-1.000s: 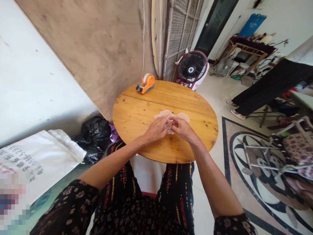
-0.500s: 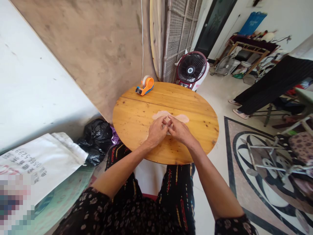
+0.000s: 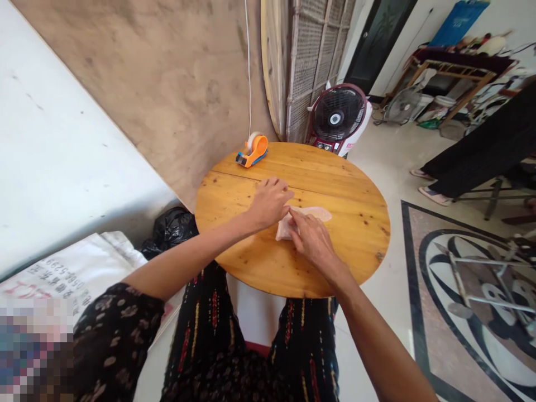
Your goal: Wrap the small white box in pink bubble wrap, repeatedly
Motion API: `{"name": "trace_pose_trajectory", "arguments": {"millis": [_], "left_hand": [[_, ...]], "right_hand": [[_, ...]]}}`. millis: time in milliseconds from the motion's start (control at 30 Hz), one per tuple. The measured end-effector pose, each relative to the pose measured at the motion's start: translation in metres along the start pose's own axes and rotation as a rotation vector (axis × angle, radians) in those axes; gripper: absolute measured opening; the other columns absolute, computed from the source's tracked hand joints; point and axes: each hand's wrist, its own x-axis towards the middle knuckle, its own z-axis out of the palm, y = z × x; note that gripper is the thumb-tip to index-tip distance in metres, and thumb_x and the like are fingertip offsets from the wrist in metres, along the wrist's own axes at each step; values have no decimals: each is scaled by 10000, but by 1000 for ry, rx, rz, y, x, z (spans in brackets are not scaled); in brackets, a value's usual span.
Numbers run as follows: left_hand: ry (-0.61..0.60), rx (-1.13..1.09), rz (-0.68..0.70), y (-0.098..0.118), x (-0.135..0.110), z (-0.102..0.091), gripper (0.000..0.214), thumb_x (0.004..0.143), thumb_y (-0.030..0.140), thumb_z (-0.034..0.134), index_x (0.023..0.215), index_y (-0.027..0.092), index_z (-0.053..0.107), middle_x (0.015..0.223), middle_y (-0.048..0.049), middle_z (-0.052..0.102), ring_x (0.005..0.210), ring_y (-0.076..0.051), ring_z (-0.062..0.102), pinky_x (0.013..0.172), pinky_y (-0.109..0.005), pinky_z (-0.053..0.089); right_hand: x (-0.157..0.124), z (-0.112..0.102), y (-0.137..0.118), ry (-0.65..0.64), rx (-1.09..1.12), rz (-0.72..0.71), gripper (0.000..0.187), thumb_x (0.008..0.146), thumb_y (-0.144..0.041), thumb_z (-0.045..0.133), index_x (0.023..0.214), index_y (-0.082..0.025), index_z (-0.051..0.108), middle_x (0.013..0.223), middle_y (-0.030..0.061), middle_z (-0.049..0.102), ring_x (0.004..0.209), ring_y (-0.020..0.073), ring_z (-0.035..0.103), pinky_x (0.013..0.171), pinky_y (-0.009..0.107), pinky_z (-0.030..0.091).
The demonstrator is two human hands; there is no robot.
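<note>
A thin, pinkish-white, sheer piece of soft material (image 3: 285,230) lies on the round wooden table (image 3: 251,251); its exact kind I cannot make out. One part is bunched beside my right hand, and a flat rounded part (image 3: 320,213) spreads out behind it. My right hand (image 3: 313,237) has its thumb and fingers closed on the bunched part. Just beyond and to the left, my left hand (image 3: 270,204) hovers with fingers bent and apart, its thumb close to my right fingertips. The left palm is hidden from view.
An orange and blue tape dispenser (image 3: 254,149) stands at the table's far left edge. Behind the table is a fan (image 3: 337,116). Black plastic bags (image 3: 170,229) and a white sack (image 3: 92,262) lie at left. A person's legs (image 3: 473,148) show at right.
My hands were together, pinching at the sheer piece. The left hand has moved up and away, its fingers loosening. My right hand stays at the piece, which now looks more bunched at its left.
</note>
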Motion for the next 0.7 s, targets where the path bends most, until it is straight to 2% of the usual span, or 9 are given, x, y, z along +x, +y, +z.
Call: {"name": "trace_pose_trajectory", "arguments": {"millis": [100,167,267,400,533,700], "left_hand": [[-225,-107,-20,-20,37,11,211,804,198,507,875,174,705,920,-83,664,921,-232,568,816,-347,417],[-306,-228,-165,-35,58,20,194,774,192,500,765,158,691,704,-33,625,698,-160,549,649,-264,395],[-484,-422,-296,-53,84,31,101,696,191,570,641,142,640,526,26,501,564,-105,463,533,-213,323],[-665,-545,-423,-63,104,48,90,674,178,593,591,142,588,492,33,483,511,-100,465,502,-211,348],[-799,-542,-468,-66,116,59,100,628,138,621,541,140,570,452,23,490,485,-110,484,511,-227,393],[-931,-579,-542,-71,127,67,47,598,131,645,571,134,607,498,0,559,526,-127,540,564,-243,443]], "right_hand": [[0,1,3,-16,40,-10,491,849,-152,488,1339,-131,464,1062,123,672,980,278,563,875,403,430],[0,0,6,-28,47,-28,466,855,-156,491,1320,-138,480,1066,119,671,987,274,560,876,398,433],[3,-5,7,-66,18,-93,369,871,-153,485,1234,-161,547,1076,119,667,990,272,557,851,389,430],[9,-12,9,-123,-59,-172,252,877,-125,483,1076,-201,617,1023,98,677,930,263,563,797,378,406],[13,-13,13,-119,-84,-232,211,878,-126,502,1035,-197,624,967,89,675,872,242,545,752,368,376],[18,-13,21,-164,-73,-303,163,840,-104,561,964,-192,618,970,67,662,928,239,519,777,362,348]]}}
